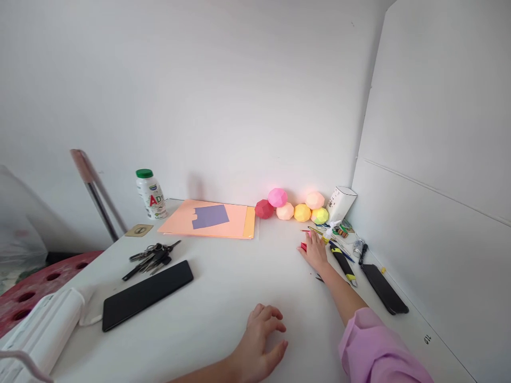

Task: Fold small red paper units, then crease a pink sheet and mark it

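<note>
My left hand (259, 340) hovers over or rests on the near part of the white table, its fingers loosely curled and apart, with nothing in them. Further off to the right, my right hand (314, 254) reaches out with fingers spread, down among small tools. A small red object (304, 246) shows beside its fingers, partly covered; whether they touch it I cannot tell. Just right of the hand are a glue bottle (329, 231) with a white nozzle and a black-and-yellow utility knife (343, 265). Several faceted paper balls (302, 213) in pink, red, orange and yellow sit behind.
Salmon paper sheets (183, 215) with a purple piece (211, 216) on top lie at the back. On the left are a white bottle (151, 197), keys (154, 258), a black phone (147, 295) and a power strip (48, 330). A black case (384, 288) lies by the right wall.
</note>
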A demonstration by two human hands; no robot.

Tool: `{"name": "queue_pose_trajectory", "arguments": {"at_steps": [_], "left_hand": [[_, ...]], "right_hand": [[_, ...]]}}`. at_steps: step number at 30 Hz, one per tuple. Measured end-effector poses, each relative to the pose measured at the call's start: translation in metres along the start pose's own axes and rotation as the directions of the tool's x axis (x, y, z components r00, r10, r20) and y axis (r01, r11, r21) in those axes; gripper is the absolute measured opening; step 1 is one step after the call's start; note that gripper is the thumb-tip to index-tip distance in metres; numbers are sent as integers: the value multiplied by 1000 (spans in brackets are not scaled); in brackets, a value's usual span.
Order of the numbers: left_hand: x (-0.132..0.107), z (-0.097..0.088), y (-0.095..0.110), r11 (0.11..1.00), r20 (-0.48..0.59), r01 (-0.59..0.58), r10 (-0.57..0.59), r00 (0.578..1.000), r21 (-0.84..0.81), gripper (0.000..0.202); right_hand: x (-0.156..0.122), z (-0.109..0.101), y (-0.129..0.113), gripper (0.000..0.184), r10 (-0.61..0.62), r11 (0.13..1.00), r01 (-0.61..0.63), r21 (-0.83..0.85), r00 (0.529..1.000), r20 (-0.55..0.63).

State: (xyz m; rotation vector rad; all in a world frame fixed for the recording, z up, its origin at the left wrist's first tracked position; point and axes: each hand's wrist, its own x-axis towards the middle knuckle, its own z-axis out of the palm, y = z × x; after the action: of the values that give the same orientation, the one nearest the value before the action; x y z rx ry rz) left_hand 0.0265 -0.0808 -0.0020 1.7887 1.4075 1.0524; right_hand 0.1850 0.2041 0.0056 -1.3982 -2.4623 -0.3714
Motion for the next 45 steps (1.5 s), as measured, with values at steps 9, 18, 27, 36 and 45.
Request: {"name": "queue_pose_trajectory", "arguments": {"at_steps": [9,18,27,36,45], "left_hand": [[101,-50,-42,838,-462,382,-537,706,-389,26],[191,-121,-109,926,-750,377,-224,622,36,49],[211,-112,-133,758,-633,546,-233,738,358,83],[205,-121,-137,810,-580,492,-244,777,318,18],[184,-133,-136,912,-738,397,-336,586,-101,13]], "right_hand": [[17,13,-95,37,37,737,-11,675,999,-25],[88,53,-174,33,248,569,-213,794,965,81],[123,65,-164,24,302,431,-304,849,936,182],[124,72,-157,31,431,326,-372,869,877,213],[119,68,-162,28,366,406,-305,861,918,153]]}}
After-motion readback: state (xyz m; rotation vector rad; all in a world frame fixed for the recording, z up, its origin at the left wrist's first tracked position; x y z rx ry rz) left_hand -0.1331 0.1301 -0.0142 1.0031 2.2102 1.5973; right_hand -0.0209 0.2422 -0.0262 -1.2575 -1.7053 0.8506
